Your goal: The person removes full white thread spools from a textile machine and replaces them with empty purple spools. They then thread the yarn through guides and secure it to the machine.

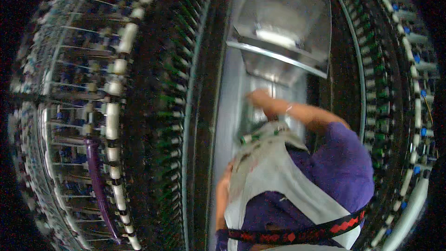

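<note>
A: Where's the metal box (279, 57)?
B: In the aisle, just beyond the right hand (260, 98), left machine row (179, 88) on one side, right machine row (370, 81) on the other.
A: Handling?
B: Looks like sheet metal: stiff, probably slick, likely awkward to lift. Not fragile, I'd guess. Best hold: the bright near edge, hands spread.
A: Fingers?
B: Right: motion-blurred, can't tell wide, narrow or holding. Left: only the forearm (223, 195) shows; hand's behind the grey apron (265, 167).
A: Other gaps?
B: Box contents unclear, base smeared. Green bits (253, 138) at the apron front: too blurred to identify.
</note>
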A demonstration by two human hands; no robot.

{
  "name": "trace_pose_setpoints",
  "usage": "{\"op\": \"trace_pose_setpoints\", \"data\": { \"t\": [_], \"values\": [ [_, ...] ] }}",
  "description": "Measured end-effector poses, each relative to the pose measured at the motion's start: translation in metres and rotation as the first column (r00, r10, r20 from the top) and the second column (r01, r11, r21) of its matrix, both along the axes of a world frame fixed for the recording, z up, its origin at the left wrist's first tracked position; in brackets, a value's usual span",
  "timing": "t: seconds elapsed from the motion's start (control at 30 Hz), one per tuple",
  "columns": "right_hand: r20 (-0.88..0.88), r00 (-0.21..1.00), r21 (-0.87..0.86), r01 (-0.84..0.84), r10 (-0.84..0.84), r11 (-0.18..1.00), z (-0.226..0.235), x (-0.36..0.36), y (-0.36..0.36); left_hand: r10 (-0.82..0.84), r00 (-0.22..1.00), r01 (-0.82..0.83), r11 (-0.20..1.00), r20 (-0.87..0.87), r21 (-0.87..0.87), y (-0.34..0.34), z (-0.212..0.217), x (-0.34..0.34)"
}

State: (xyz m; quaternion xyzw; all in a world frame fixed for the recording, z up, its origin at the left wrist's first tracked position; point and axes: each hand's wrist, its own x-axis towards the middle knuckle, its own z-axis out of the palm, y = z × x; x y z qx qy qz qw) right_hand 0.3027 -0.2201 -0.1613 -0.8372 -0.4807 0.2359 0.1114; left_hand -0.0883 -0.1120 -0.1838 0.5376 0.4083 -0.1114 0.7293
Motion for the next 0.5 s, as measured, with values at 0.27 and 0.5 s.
{"op": "trace_pose_setpoints", "data": {
  "t": [0.27, 0.5],
  "values": [
    [-0.537, 0.446, -0.180, 0.769, -0.716, 0.614, -0.015, -0.037, -0.273, -0.171, 0.984, 0.148, 0.946, 0.058, 0.288, 0.051, 0.035, 0.118],
    [-0.407, 0.461, -0.325, 0.734, -0.789, 0.596, 0.027, -0.082, -0.291, -0.480, 0.877, 0.440, 0.830, 0.035, 0.344, 0.018, 0.050, 0.206]
  ]
}}
